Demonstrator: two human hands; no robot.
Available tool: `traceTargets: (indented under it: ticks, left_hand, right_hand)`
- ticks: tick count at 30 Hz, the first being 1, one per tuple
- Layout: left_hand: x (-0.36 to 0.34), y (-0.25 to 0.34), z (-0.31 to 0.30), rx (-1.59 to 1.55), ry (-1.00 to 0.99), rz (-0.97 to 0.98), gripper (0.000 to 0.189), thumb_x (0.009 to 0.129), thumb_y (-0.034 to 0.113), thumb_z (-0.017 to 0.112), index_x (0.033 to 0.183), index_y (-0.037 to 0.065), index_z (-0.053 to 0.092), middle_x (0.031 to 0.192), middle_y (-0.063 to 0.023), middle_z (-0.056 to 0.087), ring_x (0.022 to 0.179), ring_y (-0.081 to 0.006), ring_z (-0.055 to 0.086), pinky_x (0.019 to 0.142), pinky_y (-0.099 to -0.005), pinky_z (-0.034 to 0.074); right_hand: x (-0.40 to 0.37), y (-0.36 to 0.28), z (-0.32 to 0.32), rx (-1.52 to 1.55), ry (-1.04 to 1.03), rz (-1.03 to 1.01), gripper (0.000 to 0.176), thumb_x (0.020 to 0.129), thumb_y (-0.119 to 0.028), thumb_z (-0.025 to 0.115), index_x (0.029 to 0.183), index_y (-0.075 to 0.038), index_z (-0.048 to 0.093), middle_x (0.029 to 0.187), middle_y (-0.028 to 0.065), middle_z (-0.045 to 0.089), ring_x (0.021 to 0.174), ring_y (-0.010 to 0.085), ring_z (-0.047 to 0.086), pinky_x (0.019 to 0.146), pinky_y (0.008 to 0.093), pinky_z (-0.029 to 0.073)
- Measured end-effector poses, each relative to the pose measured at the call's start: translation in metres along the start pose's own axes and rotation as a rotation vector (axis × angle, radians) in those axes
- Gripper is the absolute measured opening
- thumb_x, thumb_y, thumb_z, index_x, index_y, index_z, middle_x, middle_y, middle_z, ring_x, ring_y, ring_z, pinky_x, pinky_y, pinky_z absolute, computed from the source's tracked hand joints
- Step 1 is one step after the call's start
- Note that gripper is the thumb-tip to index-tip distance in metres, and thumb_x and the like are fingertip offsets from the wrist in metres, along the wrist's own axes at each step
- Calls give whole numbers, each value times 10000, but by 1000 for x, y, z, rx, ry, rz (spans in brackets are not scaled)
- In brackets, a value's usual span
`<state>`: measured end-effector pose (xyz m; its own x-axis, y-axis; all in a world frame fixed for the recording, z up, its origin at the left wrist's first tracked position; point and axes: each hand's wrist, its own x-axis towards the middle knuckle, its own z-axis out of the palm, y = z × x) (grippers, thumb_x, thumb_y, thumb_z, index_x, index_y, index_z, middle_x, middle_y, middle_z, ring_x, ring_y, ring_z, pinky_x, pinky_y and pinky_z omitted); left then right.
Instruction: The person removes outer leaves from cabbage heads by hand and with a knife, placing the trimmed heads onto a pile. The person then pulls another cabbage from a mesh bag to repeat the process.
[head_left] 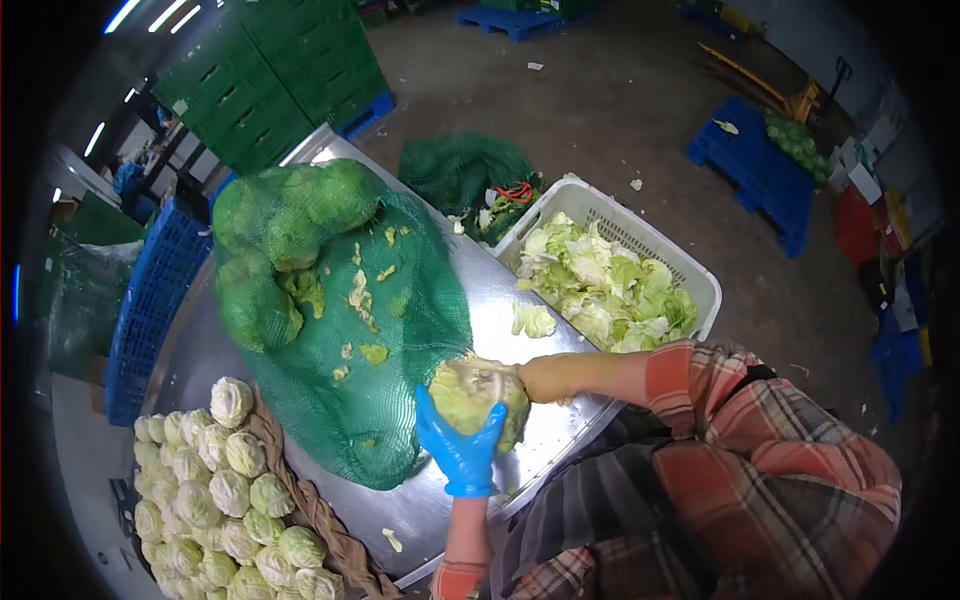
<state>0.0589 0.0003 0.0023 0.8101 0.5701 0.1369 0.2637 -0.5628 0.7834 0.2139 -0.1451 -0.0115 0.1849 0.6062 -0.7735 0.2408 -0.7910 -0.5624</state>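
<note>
Pale green cabbage head (pixel 470 395) rests on the steel table (pixel 560 430), near its front edge. Left hand (pixel 460 450), blue-gloved: grip wide, fingers spread over the head's near side, holding it. Right hand (pixel 545 378), tan-gloved: grip closed to a fist against the head; cannot tell what it clasps. Green net sack (pixel 400 300), one, touches the head; about five cabbages bulge inside. White plastic crate (pixel 610 215) of loose leaves, one. Trimmed pale heads (pixel 215 500), roughly thirty.
</note>
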Motion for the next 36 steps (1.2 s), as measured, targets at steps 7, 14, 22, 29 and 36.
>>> traceTargets:
  ticks: [7,14,22,29,36]
  left_hand:
    - [-28,-12,-28,-582,-194,-88,1023,660,138,836,1477,16,234,1456,-184,280,1340,-295,315,1123,-409,276]
    - [-5,21,27,-680,-169,-231,1059,664,70,849,1487,16,185,1418,-189,352,1275,-282,409,1069,-379,372]
    - [25,-2,-17,-773,-674,-179,1033,730,45,780,1511,59,104,1387,-147,421,1236,-253,467,1043,-388,419]
    - [-8,-16,-10,-908,-109,-522,592,823,96,731,1324,-41,446,1211,-134,581,1052,-202,594,916,-345,507]
    - [-1,-13,-9,-856,-198,-476,629,801,66,744,1332,-29,423,1231,-138,566,1067,-214,591,915,-347,504]
  right_hand:
    - [-66,-15,35,289,204,-148,723,872,-183,519,1513,-182,186,715,107,608,479,170,538,435,329,457]
    - [-114,8,5,249,290,-70,674,834,-164,515,1469,-136,290,686,113,605,490,183,547,451,350,463]
    - [-101,104,-44,742,364,41,305,857,-214,567,1056,17,570,699,64,590,443,118,498,353,251,402]
    - [-89,85,-29,703,749,-126,374,936,-347,538,1073,-2,579,778,110,631,533,158,614,495,314,517]
    - [-91,-30,-12,-121,485,-412,753,959,-461,470,1524,-163,71,1278,301,518,1048,421,602,917,461,469]
